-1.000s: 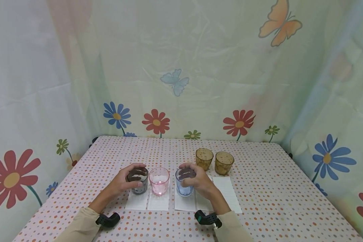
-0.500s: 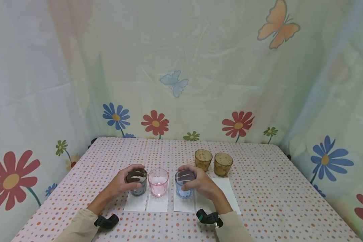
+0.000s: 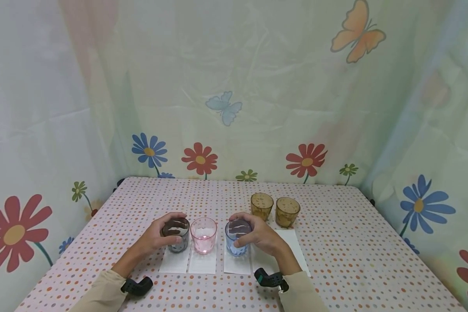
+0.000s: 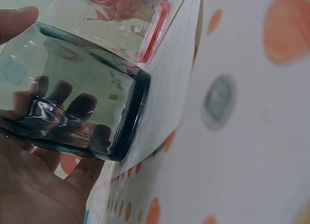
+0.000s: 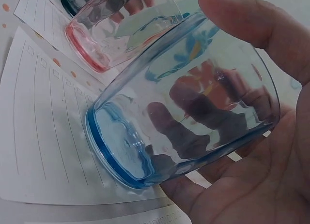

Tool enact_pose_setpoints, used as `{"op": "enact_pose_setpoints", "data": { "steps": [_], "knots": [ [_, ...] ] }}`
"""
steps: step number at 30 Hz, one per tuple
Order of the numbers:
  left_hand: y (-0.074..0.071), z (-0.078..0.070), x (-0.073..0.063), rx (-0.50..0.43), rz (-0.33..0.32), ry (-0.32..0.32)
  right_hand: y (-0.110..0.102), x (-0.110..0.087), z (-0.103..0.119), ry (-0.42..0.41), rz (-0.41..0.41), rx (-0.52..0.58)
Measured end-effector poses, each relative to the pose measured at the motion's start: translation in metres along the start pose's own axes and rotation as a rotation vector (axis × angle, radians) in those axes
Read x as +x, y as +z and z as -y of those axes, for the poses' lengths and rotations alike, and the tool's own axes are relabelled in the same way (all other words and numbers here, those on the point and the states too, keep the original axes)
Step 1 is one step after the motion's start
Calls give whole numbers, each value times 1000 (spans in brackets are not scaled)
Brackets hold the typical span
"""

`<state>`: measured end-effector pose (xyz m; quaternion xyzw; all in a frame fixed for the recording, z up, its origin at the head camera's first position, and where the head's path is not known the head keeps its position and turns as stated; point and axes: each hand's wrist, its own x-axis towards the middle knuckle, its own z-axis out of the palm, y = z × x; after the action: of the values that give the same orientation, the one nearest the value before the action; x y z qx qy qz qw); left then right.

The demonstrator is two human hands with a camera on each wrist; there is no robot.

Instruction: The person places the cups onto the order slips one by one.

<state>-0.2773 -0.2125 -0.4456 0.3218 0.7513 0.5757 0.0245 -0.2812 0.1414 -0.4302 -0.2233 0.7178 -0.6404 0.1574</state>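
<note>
My left hand [image 3: 156, 234] grips a dark grey-green glass tumbler [image 3: 180, 247], its fingers round the far side and its thumb at the near rim. In the left wrist view this tumbler [image 4: 111, 96] stands on ruled white paper, with fingers visible through it. My right hand [image 3: 263, 236] holds a clear blue tumbler [image 3: 237, 250], thumb on the near side and fingers behind. The right wrist view shows the blue tumbler's thick base [image 5: 121, 141] at a ruled sheet. Between the hands stands a pink tumbler [image 3: 204, 238], close beside the dark one and touched by neither hand.
Two amber tumblers [image 3: 262, 207] [image 3: 287, 212] stand behind the right hand. Several white paper sheets [image 3: 202, 265] lie in a row under the tumblers, and one sheet [image 3: 296, 245] reaches out right of the right wrist. A dotted cloth [image 3: 355, 260] covers the table; a flowered curtain [image 3: 257, 130] surrounds it.
The head view has shifted very slightly. Both hands keep their hold on the dark and blue tumblers, and no tumbler has visibly moved.
</note>
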Motion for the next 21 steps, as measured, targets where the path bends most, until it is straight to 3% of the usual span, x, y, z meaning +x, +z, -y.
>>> {"op": "enact_pose_setpoints", "data": {
  "steps": [14,21],
  "knots": [
    [0,1,1,-7,3,11,-4,-2,0,-84,53,44],
    [0,1,0,-1,4,10,-7,-1,1,-161,44,-59]
  ]
}}
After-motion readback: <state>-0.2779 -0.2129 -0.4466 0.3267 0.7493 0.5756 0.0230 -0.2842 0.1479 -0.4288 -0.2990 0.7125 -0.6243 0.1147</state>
